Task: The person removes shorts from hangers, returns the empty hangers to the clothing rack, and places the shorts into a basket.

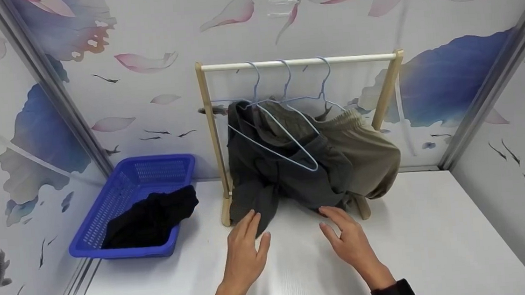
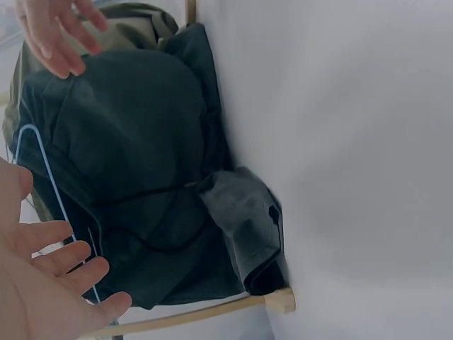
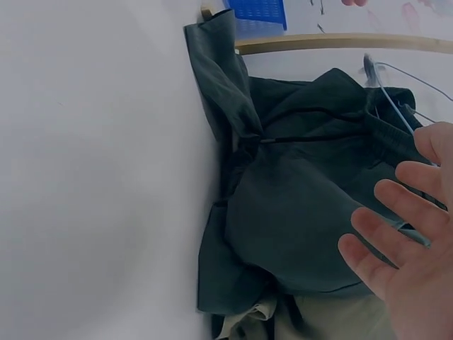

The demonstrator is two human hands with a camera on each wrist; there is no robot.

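Dark grey drawstring shorts hang unevenly on a light blue wire hanger on the small rack. Part of the hanger lies across their front, and one leg reaches down to the table. My left hand, fingers extended, is in front of their lower left part. Opposite it, my right hand is held out near their lower right side. Neither hand grips anything; whether the fingertips touch the cloth I cannot tell. Behind hang khaki shorts with an elastic waist, partly hidden by the dark ones.
The rack has a white rail and wooden legs. To its left stands a blue plastic basket holding a black garment, which hangs over the rim. Patterned walls enclose the white table at the back and sides.
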